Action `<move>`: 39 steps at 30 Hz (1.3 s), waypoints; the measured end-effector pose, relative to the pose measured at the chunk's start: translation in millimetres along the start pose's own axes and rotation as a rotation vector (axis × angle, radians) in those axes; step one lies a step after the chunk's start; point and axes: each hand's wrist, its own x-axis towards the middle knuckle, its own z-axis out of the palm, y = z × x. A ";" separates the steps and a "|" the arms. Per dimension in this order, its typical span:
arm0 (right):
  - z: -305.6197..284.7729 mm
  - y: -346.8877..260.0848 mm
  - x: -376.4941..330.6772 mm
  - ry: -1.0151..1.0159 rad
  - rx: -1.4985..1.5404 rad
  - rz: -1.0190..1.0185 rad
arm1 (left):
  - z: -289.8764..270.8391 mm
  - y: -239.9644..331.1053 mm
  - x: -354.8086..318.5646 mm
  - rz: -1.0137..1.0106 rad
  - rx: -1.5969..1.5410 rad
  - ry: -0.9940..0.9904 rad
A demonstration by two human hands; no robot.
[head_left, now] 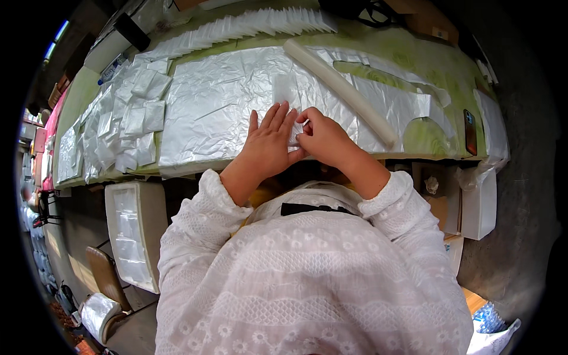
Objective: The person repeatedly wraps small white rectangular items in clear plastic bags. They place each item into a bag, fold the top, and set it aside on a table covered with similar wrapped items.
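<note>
Near the front edge of the table, my left hand (pixel 269 142) lies flat with its fingers stretched out, pressing on a shiny film sheet (pixel 207 100). Right beside it, my right hand (pixel 325 136) has its thumb and forefinger closed on a small translucent plastic packet (pixel 294 135). Most of that packet is covered by my fingers. Just beyond my fingertips, a whitish translucent rectangle (pixel 285 86) rests on the sheet. Farther right, a long pale tube (pixel 343 92) lies slantwise across the film.
Flat clear packets (pixel 145 118) are heaped at the left. A long row of thin white packets (pixel 248 28) stands along the back. A phone (pixel 470 131) lies at the right on the green tabletop (pixel 429 139). Below the table are a white bin (pixel 155 236) and a chair (pixel 106 275).
</note>
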 end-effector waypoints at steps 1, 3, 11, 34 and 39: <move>-0.9 3.2 -11.3 -0.050 0.054 -0.027 | -5.0 4.0 -9.2 0.046 -0.012 -0.007; -4.5 9.9 -42.3 -0.158 0.166 -0.067 | -8.1 8.5 -25.9 0.127 -0.049 -0.035; -13.8 33.5 -47.5 0.286 -0.250 -0.732 | -7.8 2.1 -30.1 0.192 -0.187 0.050; -6.0 30.8 10.1 0.294 -0.558 -0.313 | 6.5 4.9 -3.6 -0.173 -0.165 0.324; -17.3 8.8 18.7 0.108 -0.624 -0.148 | 9.1 5.4 1.0 -0.239 -0.209 0.335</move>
